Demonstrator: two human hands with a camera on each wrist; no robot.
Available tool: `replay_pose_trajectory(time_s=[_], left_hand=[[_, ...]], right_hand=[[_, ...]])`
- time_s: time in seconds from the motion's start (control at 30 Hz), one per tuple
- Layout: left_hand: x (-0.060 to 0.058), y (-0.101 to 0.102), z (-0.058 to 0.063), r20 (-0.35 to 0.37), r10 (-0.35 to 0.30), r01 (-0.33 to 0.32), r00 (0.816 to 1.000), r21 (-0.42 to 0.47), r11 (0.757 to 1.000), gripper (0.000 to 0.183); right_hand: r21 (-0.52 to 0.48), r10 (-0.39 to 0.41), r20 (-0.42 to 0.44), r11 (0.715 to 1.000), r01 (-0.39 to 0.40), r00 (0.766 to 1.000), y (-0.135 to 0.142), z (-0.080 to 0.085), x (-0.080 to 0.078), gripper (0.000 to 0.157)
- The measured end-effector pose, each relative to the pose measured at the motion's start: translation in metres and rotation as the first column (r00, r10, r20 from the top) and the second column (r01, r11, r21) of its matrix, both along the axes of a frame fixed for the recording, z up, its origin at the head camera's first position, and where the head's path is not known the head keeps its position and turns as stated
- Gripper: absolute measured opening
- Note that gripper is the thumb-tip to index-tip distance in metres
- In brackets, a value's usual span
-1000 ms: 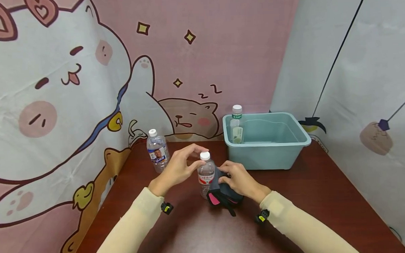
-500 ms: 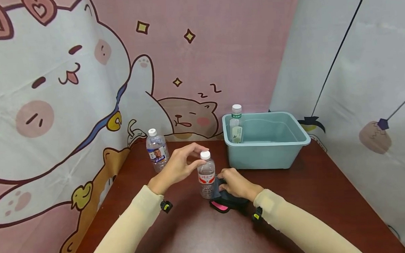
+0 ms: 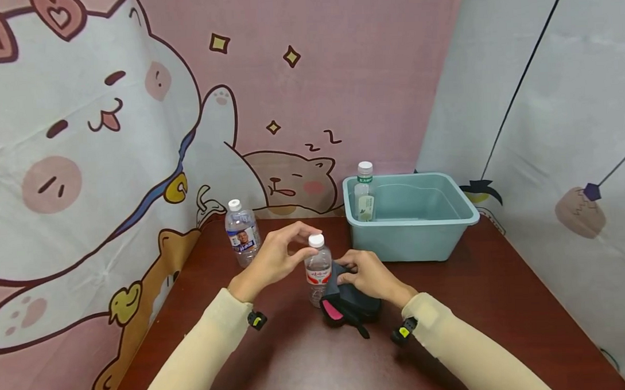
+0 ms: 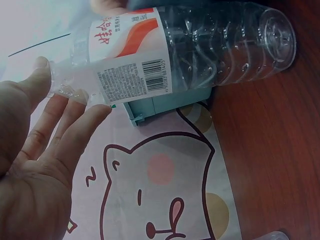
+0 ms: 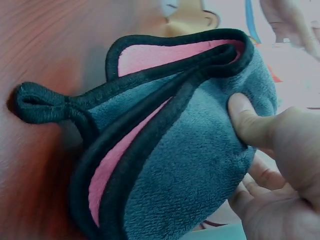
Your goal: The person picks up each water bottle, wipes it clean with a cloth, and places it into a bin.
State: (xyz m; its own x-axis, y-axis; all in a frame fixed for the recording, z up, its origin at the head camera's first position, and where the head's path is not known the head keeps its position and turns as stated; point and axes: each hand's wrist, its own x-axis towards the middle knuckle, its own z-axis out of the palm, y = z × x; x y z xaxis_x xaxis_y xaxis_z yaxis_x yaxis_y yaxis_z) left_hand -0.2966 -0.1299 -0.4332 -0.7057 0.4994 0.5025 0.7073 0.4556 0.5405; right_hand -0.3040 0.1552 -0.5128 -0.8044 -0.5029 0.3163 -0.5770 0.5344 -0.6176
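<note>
My left hand (image 3: pixel 273 259) grips a clear plastic bottle (image 3: pixel 318 275) at its white cap and neck. The bottle stands upright on the table and has a red and white label (image 4: pixel 132 55). With thumb and fingers, my right hand (image 3: pixel 371 280) pinches a folded cloth (image 3: pixel 355 302) against the bottle's right side. Grey-blue and fuzzy outside, the cloth (image 5: pixel 185 150) shows pink inside, with black edging and a hanging loop (image 5: pixel 42 102). Part of the bottle's lower right side is hidden behind the cloth.
Further left stands a larger clear bottle (image 3: pixel 243 237) with a blue label. A light blue bin (image 3: pixel 407 237) at the back right contains an upright bottle (image 3: pixel 365 199) with a green-and-white label. Printed curtains rise behind the dark red table (image 3: pixel 476 304).
My right hand slid the cloth down along the bottle half a second ago, then drew it back up. The left hand and bottle have stayed in place.
</note>
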Motion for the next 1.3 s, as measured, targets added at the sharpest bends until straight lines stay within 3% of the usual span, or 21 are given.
replay_pose_trajectory(time_s=[0.3,0.63,0.97,1.2,1.3], left_hand=[[0.001,-0.002,-0.002,0.022,0.002,-0.002,1.000,0.017,1.000,0.041],[0.002,-0.001,0.000,0.006,-0.017,0.017,1.000,0.029,0.999,0.042],[0.000,0.001,0.000,-0.019,-0.019,0.020,1.000,0.025,1.000,0.039],[0.000,0.001,-0.001,-0.019,-0.010,0.010,1.000,0.032,0.999,0.038],[0.000,0.001,0.000,-0.007,-0.004,0.005,1.000,0.026,1.000,0.039]], right_hand=[[-0.180,-0.016,0.026,0.983,0.020,1.000,-0.002,0.030,0.007,0.043],[-0.300,-0.039,0.000,0.953,0.037,0.999,-0.009,0.044,0.009,0.043],[-0.269,-0.056,0.057,0.961,0.070,0.997,-0.017,0.044,0.020,0.053],[-0.264,-0.020,0.155,0.962,0.061,0.988,-0.020,0.031,0.033,0.064],[-0.285,-0.017,0.145,0.957,0.058,0.989,-0.023,0.025,0.035,0.065]])
